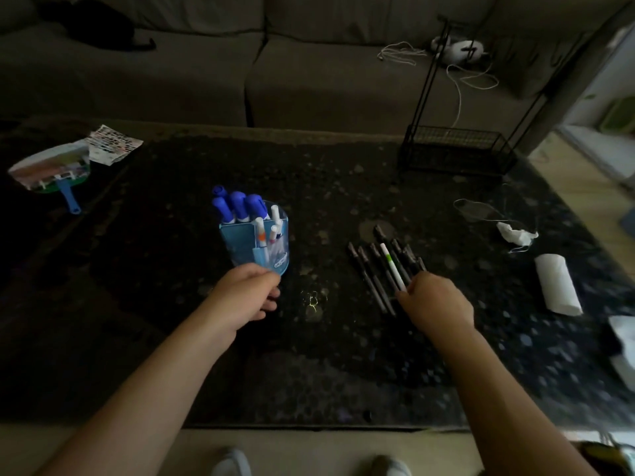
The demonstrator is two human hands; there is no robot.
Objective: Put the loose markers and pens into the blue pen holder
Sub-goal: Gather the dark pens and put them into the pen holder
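Note:
The blue pen holder (256,242) stands on the dark table, left of centre, with blue-capped markers (237,206) and thin white pens (261,231) upright in it. My left hand (245,294) grips the holder's near bottom edge. To the right, several dark pens (372,274) lie side by side in a fan. A white pen with a green band (391,266) lies among them. My right hand (436,302) is closed on the near ends of this bundle, fingers over the white pen's end.
A dark speckled table (326,355) fills the view. A black wire rack (457,149) stands at the back right. A white paper roll (558,283) and a crumpled tissue (515,231) lie at the right. A packet with a blue handle (55,170) lies far left. A sofa (309,63) is behind.

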